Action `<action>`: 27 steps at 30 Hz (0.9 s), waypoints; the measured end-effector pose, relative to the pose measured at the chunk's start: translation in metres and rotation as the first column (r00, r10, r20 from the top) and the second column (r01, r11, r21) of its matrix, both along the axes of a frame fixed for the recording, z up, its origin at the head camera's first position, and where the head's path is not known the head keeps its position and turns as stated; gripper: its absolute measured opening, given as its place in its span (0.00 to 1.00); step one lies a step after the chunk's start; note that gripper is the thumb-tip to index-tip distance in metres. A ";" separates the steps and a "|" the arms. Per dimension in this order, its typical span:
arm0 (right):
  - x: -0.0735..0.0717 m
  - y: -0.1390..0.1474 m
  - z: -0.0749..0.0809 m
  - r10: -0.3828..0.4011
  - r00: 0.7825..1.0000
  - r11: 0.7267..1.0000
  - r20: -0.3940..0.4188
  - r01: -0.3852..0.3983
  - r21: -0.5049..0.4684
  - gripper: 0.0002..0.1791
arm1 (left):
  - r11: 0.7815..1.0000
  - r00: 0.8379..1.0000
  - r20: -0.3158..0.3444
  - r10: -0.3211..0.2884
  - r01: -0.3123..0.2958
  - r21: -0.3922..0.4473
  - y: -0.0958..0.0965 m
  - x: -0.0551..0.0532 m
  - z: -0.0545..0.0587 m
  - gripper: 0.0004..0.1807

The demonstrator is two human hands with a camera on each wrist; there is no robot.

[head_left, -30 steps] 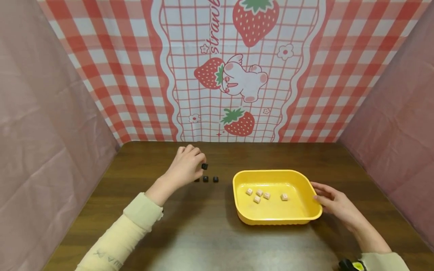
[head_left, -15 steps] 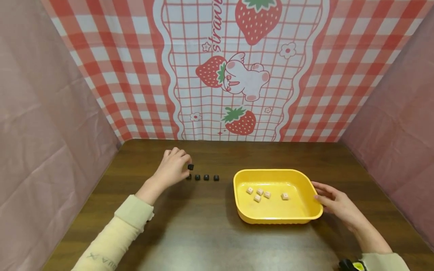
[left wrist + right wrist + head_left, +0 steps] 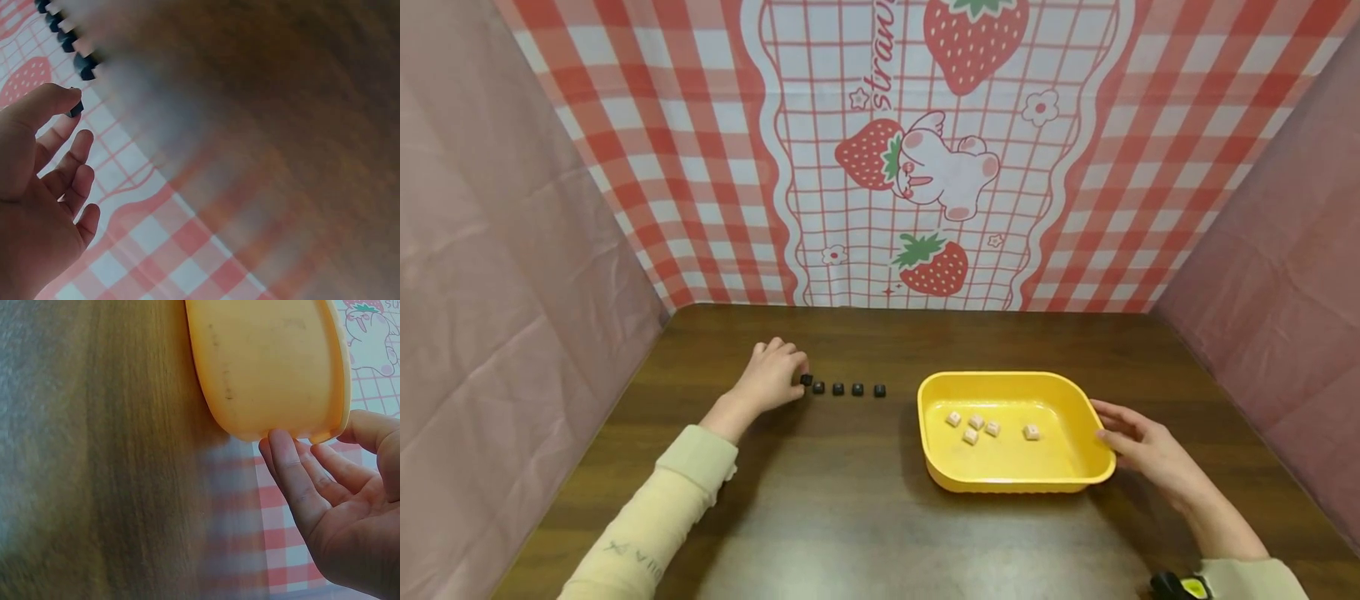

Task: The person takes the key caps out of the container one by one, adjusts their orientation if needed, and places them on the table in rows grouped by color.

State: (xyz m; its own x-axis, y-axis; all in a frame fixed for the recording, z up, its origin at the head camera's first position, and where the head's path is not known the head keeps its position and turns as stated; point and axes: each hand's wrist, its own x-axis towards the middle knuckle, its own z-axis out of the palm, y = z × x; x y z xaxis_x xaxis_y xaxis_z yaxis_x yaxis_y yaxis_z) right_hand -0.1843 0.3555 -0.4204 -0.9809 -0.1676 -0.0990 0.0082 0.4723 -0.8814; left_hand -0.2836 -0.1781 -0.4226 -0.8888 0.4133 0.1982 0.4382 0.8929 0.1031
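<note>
At the left end of a row of black keycaps (image 3: 838, 389), my left hand (image 3: 769, 377) pinches another black keycap (image 3: 76, 107) between thumb and index finger. Its other fingers are loosely bent. The held keycap lies close to the row's leftmost one; whether it touches the table cannot be told. My right hand (image 3: 1157, 458) holds the right end of a yellow plastic basin (image 3: 1017, 485), thumb at the rim and fingers against the outer wall (image 3: 281, 434). Several pale keycaps (image 3: 976, 422) lie scattered on the basin's floor.
Everything stands on a dark wooden table (image 3: 820, 500). A red checked strawberry cloth (image 3: 925, 167) hangs along its back edge. Pink cloth (image 3: 1285, 250) borders both sides. A black and lime object (image 3: 1180, 586) sits by the right sleeve.
My left hand has moved left with its pinched keycap, first over the row, then down to the row's left end. The row is now uncovered. My right hand stays at the basin.
</note>
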 end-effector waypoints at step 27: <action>0.000 0.001 -0.001 0.000 1.000 1.000 0.006 0.000 -0.009 0.35 | 0.991 0.988 0.136 0.073 -0.057 -0.117 -0.007 -0.010 -0.006 0.10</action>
State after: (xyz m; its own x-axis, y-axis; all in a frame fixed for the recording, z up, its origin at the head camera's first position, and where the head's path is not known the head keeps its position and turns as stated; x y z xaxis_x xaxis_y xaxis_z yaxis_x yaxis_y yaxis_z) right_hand -0.1846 0.3569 -0.4217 -0.9803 -0.1682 -0.1032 0.0136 0.4643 -0.8856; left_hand -0.2938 -0.1852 -0.4286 -0.9302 0.3662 0.0261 0.3672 0.9284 0.0565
